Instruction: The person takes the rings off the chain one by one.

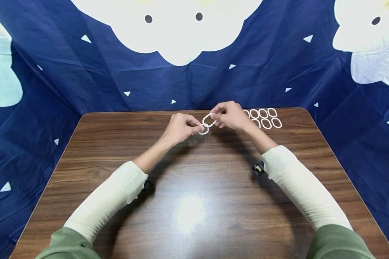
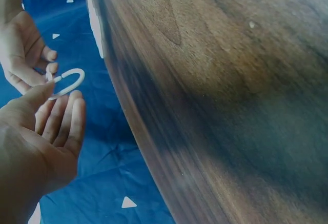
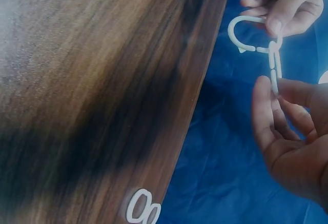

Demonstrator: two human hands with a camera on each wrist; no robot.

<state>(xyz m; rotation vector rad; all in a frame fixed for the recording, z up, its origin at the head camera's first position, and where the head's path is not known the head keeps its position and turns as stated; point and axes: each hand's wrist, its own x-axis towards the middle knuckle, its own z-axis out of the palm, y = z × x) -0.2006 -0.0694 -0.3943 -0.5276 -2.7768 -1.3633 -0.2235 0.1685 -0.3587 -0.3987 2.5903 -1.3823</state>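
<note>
Two white oval curtain rings, each with a small gap in its side, are linked together above the far edge of the table. My left hand (image 1: 180,126) pinches one curtain ring (image 3: 233,29) between thumb and fingers. From the right, my right hand (image 1: 231,116) pinches the other curtain ring (image 3: 272,60) near its end. In the right wrist view the two rings cross close to my left thumb. The left wrist view shows the left ring (image 2: 80,82) sticking out past the fingertips, while the right one is mostly hidden there.
Several more white curtain rings (image 1: 281,123) lie in two rows at the far right of the wooden table (image 1: 116,154), partly hidden behind my right hand. A dark blue cloth (image 1: 155,82) with white shapes hangs behind the table's far edge.
</note>
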